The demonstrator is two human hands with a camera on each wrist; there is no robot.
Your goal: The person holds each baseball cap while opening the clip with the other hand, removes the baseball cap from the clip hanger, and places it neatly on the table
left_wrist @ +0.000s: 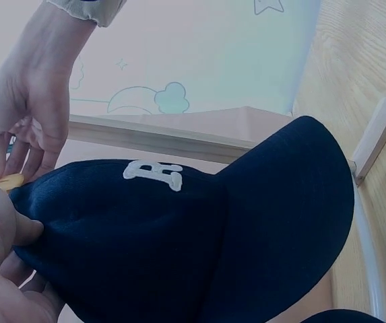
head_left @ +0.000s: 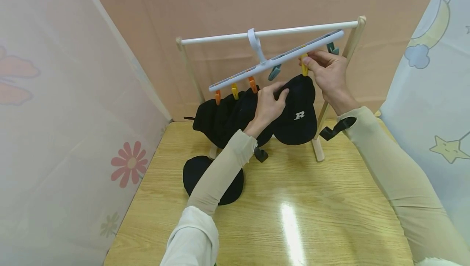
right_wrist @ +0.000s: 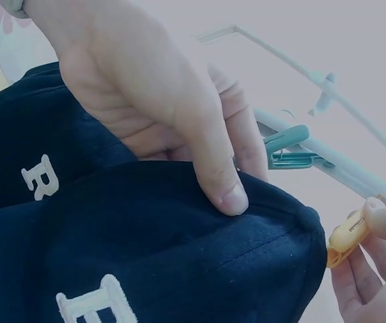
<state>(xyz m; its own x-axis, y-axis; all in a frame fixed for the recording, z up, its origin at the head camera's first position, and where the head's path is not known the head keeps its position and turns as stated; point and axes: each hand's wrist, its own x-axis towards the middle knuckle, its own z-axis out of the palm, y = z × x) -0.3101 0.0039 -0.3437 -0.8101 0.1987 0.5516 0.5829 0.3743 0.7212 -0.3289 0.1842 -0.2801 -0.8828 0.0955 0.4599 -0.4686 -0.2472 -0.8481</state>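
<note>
My left hand (head_left: 269, 105) grips the crown of a black cap (head_left: 299, 127) with a white letter R, its thumb pressed on the cloth in the right wrist view. My right hand (head_left: 332, 74) pinches a yellow clothespin (head_left: 304, 65) that hangs from the white hanger (head_left: 284, 57). In the right wrist view this yellow clothespin (right_wrist: 349, 237) meets the tip of the crown; whether its jaws bite the cloth I cannot tell. More black caps (head_left: 220, 119) hang from orange and yellow clothespins on the hanger's lower left side.
The hanger tilts up to the right on the white rail (head_left: 308, 29) of a wooden stand (head_left: 318, 149). Two teal clothespins, one left (head_left: 274, 72) and one right (head_left: 332, 48) of the yellow one, hang there. Another black cap (head_left: 232, 188) lies on the wooden table (head_left: 330, 200).
</note>
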